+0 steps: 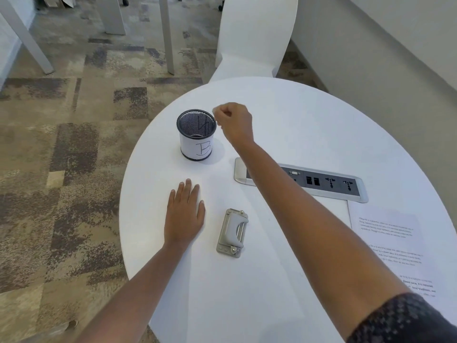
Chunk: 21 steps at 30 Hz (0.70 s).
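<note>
A black mesh cup with a white paper label marked "B" stands on the round white table. My right hand hovers just right of the cup's rim, fingers curled, thumb and forefinger pinching a tiny white piece that is hard to make out. My left hand lies flat on the table, fingers straight, holding nothing. A grey metal hole punch sits just right of my left hand, apart from it.
A socket panel is set into the table under my right forearm. Printed sheets lie at the table's right edge. A white chair stands behind the table, and patterned carpet lies to the left.
</note>
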{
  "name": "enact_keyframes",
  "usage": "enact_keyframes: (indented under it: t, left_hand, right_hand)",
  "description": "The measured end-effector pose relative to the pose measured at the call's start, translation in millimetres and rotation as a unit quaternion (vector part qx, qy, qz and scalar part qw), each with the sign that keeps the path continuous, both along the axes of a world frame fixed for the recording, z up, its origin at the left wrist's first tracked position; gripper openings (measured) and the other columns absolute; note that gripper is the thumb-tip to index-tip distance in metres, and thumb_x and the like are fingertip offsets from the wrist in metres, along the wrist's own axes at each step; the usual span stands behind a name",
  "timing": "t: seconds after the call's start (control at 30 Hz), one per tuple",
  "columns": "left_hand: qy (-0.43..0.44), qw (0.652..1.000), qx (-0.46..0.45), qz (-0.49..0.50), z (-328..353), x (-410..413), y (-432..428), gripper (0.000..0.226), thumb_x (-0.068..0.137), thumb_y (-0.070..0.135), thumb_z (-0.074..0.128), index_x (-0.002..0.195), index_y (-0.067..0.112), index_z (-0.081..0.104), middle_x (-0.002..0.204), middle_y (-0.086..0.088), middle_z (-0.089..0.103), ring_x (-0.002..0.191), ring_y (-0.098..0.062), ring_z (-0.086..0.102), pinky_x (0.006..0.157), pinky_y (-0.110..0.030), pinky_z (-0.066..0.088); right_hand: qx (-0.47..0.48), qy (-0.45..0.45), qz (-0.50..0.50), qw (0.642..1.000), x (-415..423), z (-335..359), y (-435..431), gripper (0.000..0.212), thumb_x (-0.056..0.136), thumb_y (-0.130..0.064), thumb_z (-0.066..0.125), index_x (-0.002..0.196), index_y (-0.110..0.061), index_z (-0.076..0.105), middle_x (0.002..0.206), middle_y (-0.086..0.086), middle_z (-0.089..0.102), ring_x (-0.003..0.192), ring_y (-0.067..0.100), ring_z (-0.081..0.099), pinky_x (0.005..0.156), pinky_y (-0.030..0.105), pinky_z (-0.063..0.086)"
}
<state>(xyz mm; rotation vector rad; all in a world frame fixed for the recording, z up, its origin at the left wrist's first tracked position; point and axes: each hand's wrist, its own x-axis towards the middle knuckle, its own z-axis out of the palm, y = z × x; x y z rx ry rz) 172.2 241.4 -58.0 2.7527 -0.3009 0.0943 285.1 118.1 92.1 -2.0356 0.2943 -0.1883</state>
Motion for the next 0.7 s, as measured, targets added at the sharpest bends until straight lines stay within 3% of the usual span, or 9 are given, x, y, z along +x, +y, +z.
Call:
enact_keyframes:
  t: [0.07,0.13,0.23,0.27,0.33,0.5,0.6,0.7]
  left_hand:
    - [-0.006,1.000,-0.001,0.000,-1,0,0,0.044,0.085,0.017,0.043,0.123,-0.001,0.056,0.134,-0.025,0.052,0.123,-0.040,0.051,0.103,-0.053,0.040]
    - [-0.016,1.000,-0.003,-0.001,-1,0,-1,0.042,0.084,0.015,0.046,0.120,-0.001,0.058,0.131,-0.025,0.055,0.120,-0.040,0.054,0.100,-0.053,0.043]
    - [-0.021,1.000,-0.011,-0.003,-1,1,0,0.039,0.081,0.010,0.056,0.118,-0.002,0.059,0.129,-0.025,0.056,0.118,-0.041,0.055,0.099,-0.054,0.044]
    - [-0.018,1.000,-0.013,-0.003,-1,1,0,0.039,0.081,0.008,0.059,0.119,-0.002,0.059,0.130,-0.026,0.056,0.119,-0.041,0.055,0.099,-0.055,0.043]
    - [-0.015,1.000,-0.011,-0.005,-1,1,0,0.040,0.080,0.007,0.063,0.119,-0.002,0.059,0.130,-0.026,0.056,0.118,-0.041,0.055,0.099,-0.055,0.043]
    - [-0.005,1.000,-0.003,-0.007,-1,1,1,0.041,0.080,0.007,0.064,0.119,-0.002,0.059,0.130,-0.026,0.055,0.119,-0.041,0.054,0.099,-0.055,0.042]
    - [0.002,1.000,-0.002,-0.005,-2,1,1,0.041,0.083,0.009,0.060,0.122,-0.001,0.056,0.134,-0.025,0.052,0.123,-0.040,0.051,0.103,-0.053,0.040]
    - [0.008,1.000,-0.005,-0.003,-1,1,0,0.041,0.085,0.009,0.058,0.124,-0.001,0.054,0.137,-0.025,0.050,0.126,-0.040,0.048,0.105,-0.053,0.037]
  right_hand:
    - [-0.010,0.007,0.029,0.999,7,2,5,0.018,0.080,0.004,0.049,0.080,0.013,0.064,0.093,0.026,0.069,0.075,0.019,0.052,0.072,0.029,0.045]
    - [-0.017,0.019,0.038,0.999,10,2,8,0.023,0.079,0.008,0.047,0.091,0.011,0.066,0.102,0.026,0.068,0.082,0.024,0.054,0.086,0.039,0.049]
    - [-0.028,0.014,0.032,0.999,10,-1,6,0.021,0.077,0.010,0.045,0.090,0.021,0.058,0.099,0.035,0.064,0.085,0.042,0.059,0.092,0.050,0.047]
    - [-0.034,0.010,0.028,0.999,8,-2,4,0.021,0.076,0.009,0.046,0.088,0.020,0.059,0.094,0.034,0.066,0.082,0.041,0.059,0.090,0.048,0.048]
    - [-0.035,0.004,0.016,0.999,1,-6,-4,0.020,0.077,0.005,0.049,0.083,0.009,0.067,0.079,0.016,0.068,0.074,0.025,0.058,0.084,0.038,0.050]
    - [-0.028,0.038,-0.032,0.998,-41,-33,-36,0.018,0.082,-0.004,0.054,0.090,-0.002,0.070,0.069,-0.001,0.061,0.059,0.003,0.052,0.076,0.024,0.046]
    - [-0.033,0.069,-0.057,0.995,-82,-56,-59,0.017,0.083,-0.005,0.054,0.090,-0.004,0.070,0.069,-0.004,0.060,0.064,0.006,0.052,0.063,0.013,0.038]
    - [-0.058,0.090,-0.076,0.991,-129,-81,-78,0.021,0.086,0.000,0.050,0.094,-0.006,0.069,0.091,0.004,0.068,0.083,0.012,0.055,0.070,0.012,0.036]
